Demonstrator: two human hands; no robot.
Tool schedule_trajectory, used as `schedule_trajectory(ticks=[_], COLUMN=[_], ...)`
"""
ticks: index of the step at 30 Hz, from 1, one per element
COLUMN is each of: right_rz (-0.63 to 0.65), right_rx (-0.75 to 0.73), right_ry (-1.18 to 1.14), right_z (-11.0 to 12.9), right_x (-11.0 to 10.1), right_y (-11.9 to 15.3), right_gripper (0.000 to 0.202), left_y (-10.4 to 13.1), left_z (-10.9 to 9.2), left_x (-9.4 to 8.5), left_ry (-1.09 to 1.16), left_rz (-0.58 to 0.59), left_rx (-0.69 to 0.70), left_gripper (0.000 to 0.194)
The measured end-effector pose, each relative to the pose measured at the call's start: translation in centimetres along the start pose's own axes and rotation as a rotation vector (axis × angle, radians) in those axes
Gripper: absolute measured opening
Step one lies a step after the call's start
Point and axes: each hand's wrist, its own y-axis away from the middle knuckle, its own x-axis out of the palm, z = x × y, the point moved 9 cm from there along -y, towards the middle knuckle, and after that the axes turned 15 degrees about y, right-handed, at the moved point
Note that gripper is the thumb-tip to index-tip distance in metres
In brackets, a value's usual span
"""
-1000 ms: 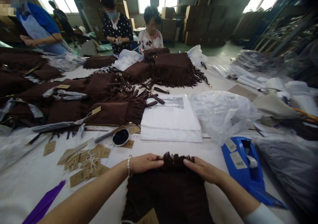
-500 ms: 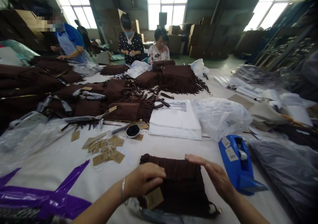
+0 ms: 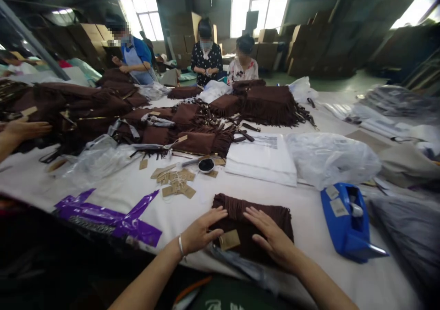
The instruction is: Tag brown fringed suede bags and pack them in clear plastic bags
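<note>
A dark brown fringed bag (image 3: pixel 240 248) lies at the table's near edge, its fringe folded along the far side. My left hand (image 3: pixel 202 229) rests at its left end with fingers apart, beside a tan paper tag (image 3: pixel 229 240) lying on the bag. Spread flat over the right part of the bag is my right hand (image 3: pixel 270 234). Neither hand grips anything. Grey wrapped material (image 3: pixel 240 264) sticks out along the bag's near side.
A blue tape dispenser (image 3: pixel 345 223) stands right of the bag. Beyond are white sheets (image 3: pixel 261 158), a small black-filled dish (image 3: pixel 206 164), loose tags (image 3: pixel 177 181) and piled brown bags (image 3: pixel 195 142). Another person's hand (image 3: pixel 29 129) reaches in at left. Several people stand behind.
The view has turned left and pulled back. My right hand has come down from the bag's right edge onto its surface. My left hand's fingers have spread. Another person's hand has appeared at left.
</note>
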Motion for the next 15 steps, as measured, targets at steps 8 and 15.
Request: schedule_trajectory(ticks=[8, 15], right_rz=[0.014, -0.314], right_rx=[0.025, -0.134], right_ry=[0.232, 0.602], right_z=[3.3, 2.6], right_x=[3.4, 3.1], right_y=[2.4, 2.5], right_gripper=[0.106, 0.084], left_y=[1.2, 1.3], left_z=[-1.3, -0.7], left_x=[4.5, 6.5], left_ry=[-0.287, -0.457], left_rz=[0.091, -0.133], left_rx=[0.068, 0.146], left_gripper=[0.091, 0.088])
